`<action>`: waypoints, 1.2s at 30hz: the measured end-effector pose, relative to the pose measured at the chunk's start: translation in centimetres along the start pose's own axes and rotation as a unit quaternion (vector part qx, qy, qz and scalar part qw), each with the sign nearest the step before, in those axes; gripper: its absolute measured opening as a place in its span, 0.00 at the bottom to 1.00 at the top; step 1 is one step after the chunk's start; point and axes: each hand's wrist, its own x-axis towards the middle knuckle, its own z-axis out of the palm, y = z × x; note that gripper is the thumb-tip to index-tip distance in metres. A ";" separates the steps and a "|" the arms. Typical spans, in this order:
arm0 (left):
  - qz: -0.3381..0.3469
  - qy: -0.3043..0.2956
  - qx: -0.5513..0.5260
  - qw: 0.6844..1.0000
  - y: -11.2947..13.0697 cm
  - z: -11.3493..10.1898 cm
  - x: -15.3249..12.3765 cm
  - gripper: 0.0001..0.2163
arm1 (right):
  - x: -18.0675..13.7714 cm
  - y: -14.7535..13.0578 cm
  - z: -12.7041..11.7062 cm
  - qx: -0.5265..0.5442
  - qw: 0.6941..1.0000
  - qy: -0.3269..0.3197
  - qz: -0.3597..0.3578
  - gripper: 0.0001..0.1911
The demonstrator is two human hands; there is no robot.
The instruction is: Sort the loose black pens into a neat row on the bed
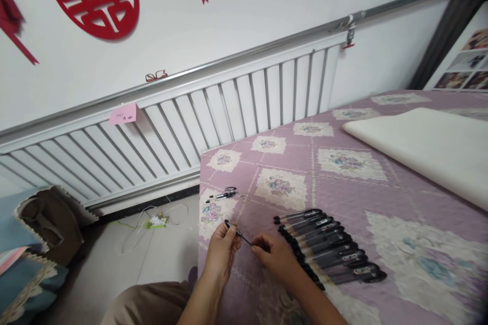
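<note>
Between my two hands is a pen (244,238) with a black cap, slanting down to the right. My left hand (223,246) pinches it near the capped upper end. The fingers of my right hand (272,254) are closed at its lower end. To the right, a bundle of capped black pens (328,244) lies side by side in a row on the purple floral bedspread (251,203). Ahead of my left hand, near the bed's edge, lie a few pen parts (223,195), dark and clear, too small to tell apart.
A white radiator (244,106) runs along the wall behind the bed, with glasses (156,75) and a pink note (123,114) on it. A folded cream sheet (427,142) lies at the right. A power strip with cables (157,221) is on the floor beside a blue-covered chair (34,264).
</note>
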 end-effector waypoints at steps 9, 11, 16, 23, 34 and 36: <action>0.012 0.006 0.015 1.000 -0.8 -0.2 -0.3 0.21 | -0.3 0.0 0.5 -0.036 0.999 0.001 -0.029 0.07; 0.013 0.012 0.034 0.999 -1.1 -0.4 -0.3 0.21 | -0.5 0.0 0.6 -0.073 0.996 0.006 -0.047 0.10; 0.035 -0.028 0.109 0.993 -1.6 -0.2 -0.7 0.17 | -1.2 -0.2 0.6 -0.153 0.983 -0.014 -0.100 0.12; 0.076 -0.039 0.168 0.982 -2.0 0.6 -1.5 0.11 | -2.0 -0.8 -0.1 -0.198 0.973 -0.001 -0.120 0.12; 0.064 -0.107 0.231 0.965 -2.6 1.5 -3.5 0.16 | -2.5 -0.3 -0.4 -0.125 0.982 0.083 -0.111 0.09; 0.072 -0.116 0.259 0.956 -3.1 1.5 -3.5 0.16 | -2.5 -0.3 -0.7 -0.079 0.986 0.109 -0.096 0.07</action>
